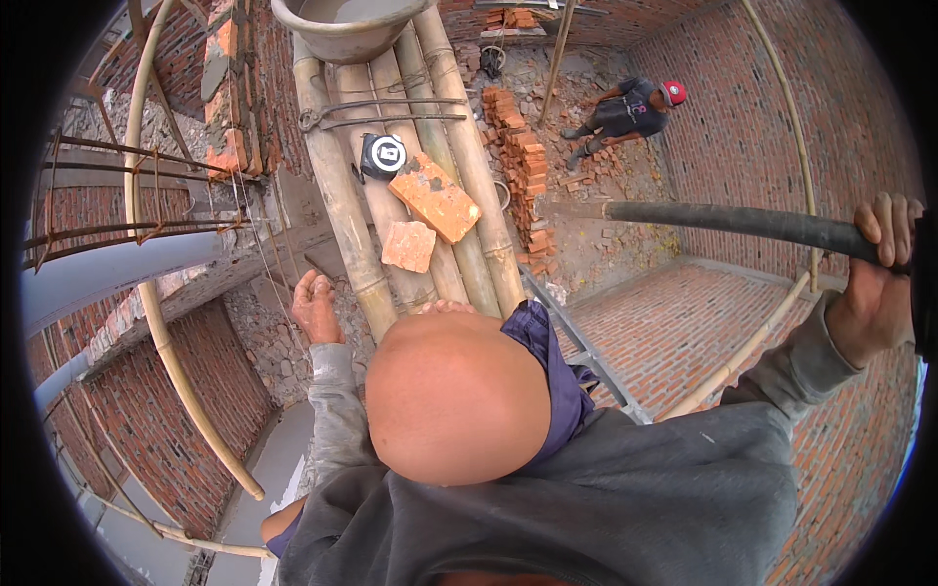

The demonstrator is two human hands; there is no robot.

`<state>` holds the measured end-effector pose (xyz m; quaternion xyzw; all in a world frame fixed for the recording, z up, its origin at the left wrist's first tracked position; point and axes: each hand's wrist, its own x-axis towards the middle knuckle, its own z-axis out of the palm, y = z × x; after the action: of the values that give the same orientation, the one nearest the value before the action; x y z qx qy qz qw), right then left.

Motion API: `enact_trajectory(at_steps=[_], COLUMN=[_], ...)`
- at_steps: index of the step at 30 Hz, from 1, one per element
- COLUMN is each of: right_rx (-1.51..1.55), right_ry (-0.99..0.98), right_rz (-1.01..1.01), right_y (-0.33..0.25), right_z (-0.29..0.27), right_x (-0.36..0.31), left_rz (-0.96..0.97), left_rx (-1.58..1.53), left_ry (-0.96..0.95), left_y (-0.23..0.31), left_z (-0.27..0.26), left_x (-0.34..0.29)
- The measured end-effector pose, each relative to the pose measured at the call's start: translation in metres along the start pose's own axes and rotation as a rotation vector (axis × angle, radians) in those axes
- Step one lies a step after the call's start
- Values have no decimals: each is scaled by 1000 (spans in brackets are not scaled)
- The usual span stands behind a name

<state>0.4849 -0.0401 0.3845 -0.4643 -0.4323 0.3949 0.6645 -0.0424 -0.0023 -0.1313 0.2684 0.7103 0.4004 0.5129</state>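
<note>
The dark pole (723,223) was out at right, roughly level, its paler tip pointing left above the pit floor. The right hand (874,293) had its fingers wrapped round the black section, prob. for steadiness on that high perch. The left hand (318,311) was beside the near left edge of the bamboo platform (357,249), fingers half-curled; couldn't tell if anything was in them. Just far of the bent knee (459,391) sat a broken brick (408,246) & a whole brick (440,200), laid flat on the poles, presumably so they'd be w/in reach & not roll. Touching the whole one or nearly, approx. far-left: a tape measure (383,154). A mortar basin (352,41) stood at the far end, likely kept there to leave room up near. Down right of the platform, a brick stack (518,166), piled long & narrow, & beyond it a co-worker (630,109).
</note>
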Motion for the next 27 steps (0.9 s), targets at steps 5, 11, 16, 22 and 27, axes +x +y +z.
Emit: enact_trajectory(at_steps=[5,11,16,22,27], right_rx=[-266,-752,-1002,-973,-342], right_ry=[461,428,558,813,943], right_rz=[46,734,742,826,837], right_y=[240,472,626,676,666], right_z=[-42,-111,-163,-203,-233], right_x=[-66,-111,-103,-94,-55], left_rz=[-14,74,60,80,-18], left_rx=[83,275,255,357,316], left_ry=[-309,-369,-426,-398,-375], left_y=[-38,-41,-16,-5,-9], left_z=[32,40,42,51,51], left_x=[-26,-35,-49,-54,-51])
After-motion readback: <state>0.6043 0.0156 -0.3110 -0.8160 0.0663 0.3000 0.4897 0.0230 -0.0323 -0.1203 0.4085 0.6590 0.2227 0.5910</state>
